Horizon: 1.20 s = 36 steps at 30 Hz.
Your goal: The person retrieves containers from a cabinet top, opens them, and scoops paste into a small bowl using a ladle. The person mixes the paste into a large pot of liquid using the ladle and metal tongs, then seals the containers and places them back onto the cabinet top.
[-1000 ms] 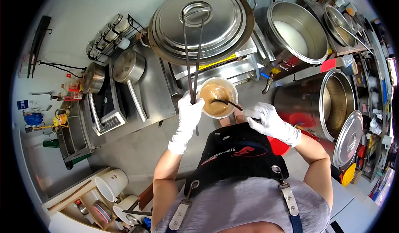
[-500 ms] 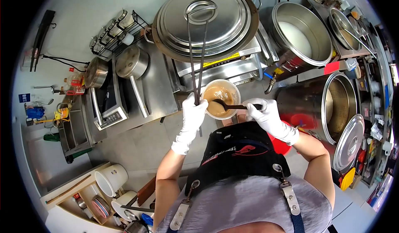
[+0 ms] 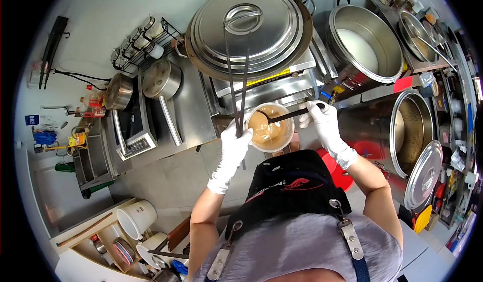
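Observation:
My left hand, in a white glove, is closed round a pair of long dark chopsticks that point up and away over the lidded pan. The same hand is at the left rim of a white tub of light brown liquid. Between the fingers of my right hand, also gloved, is the handle of a black spoon. The spoon's bowl is at the upper left inside the tub, in the liquid. Whether my left fingers also grip the rim cannot be made out.
Ahead stands a wide pan with a steel lid. A tall pot of white liquid is at the back right, with another steel pot nearer. Two saucepans are on the left. A red bucket stands below my right hand.
The spoon has swung so that its handle slopes up to the right, and my right hand has risen slightly. The tub and my left hand have shifted a little down and right in view.

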Motion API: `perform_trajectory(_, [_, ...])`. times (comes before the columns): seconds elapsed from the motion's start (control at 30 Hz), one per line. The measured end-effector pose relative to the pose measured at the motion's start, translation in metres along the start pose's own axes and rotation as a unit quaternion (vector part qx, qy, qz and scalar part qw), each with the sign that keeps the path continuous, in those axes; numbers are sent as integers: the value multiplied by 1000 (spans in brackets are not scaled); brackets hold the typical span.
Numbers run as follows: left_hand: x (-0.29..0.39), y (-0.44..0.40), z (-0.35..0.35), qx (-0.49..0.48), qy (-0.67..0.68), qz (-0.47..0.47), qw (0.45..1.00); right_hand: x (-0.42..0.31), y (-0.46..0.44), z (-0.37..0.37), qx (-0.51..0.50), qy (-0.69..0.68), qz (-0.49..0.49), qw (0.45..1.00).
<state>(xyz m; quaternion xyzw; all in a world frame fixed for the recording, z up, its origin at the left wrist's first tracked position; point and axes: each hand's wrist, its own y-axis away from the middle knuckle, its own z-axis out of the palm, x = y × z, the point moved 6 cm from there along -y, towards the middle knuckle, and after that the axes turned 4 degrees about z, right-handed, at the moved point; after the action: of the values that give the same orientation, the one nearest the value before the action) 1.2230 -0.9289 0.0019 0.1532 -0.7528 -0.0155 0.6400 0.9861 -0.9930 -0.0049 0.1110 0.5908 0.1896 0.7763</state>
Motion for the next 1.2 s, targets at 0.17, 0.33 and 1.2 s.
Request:
perform_trajectory(0.17, [-2,0,1,27,22,-10,999,-4,4,-6,18,-6,-33,999])
perform_trajectory(0.33, [1,-2,2,79,86,-30,993,-8,9,-7,17,36,-62,997])
perform_trajectory(1.2, [2,-24,8,55,98,-24,993,-44,4,-36,22,74,-65,995])
